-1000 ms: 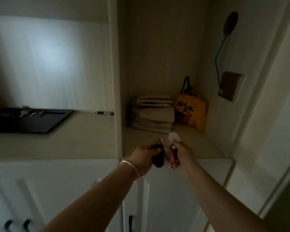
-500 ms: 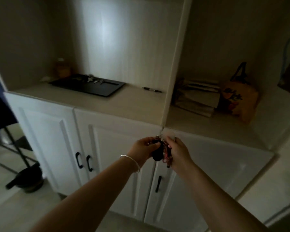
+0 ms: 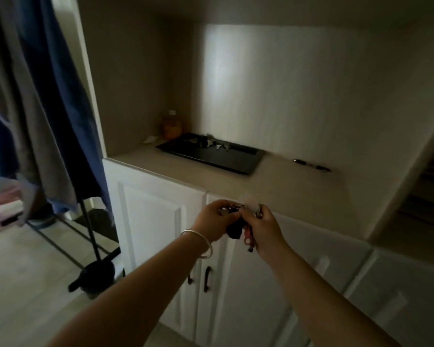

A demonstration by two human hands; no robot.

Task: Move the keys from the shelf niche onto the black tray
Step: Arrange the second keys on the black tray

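Observation:
Both my hands hold one bunch of keys (image 3: 237, 227) in front of the cabinet doors, below the counter edge. The bunch has a black fob, a pink tag and a pale tag. My left hand (image 3: 217, 220) pinches the ring end and my right hand (image 3: 266, 230) grips the other side. The black tray (image 3: 226, 160) lies on the counter, up and left of my hands, and several keys (image 3: 211, 144) rest near its back edge.
A pen (image 3: 311, 165) lies on the counter right of the tray. A small jar (image 3: 171, 125) stands in the back corner. A coat rack with hanging clothes (image 3: 48, 108) is on the left, its black base (image 3: 95, 272) on the floor.
The view has swung left from the right niche to the tray's niche. My hands have stayed together on the key bunch, now lower in front of the doors.

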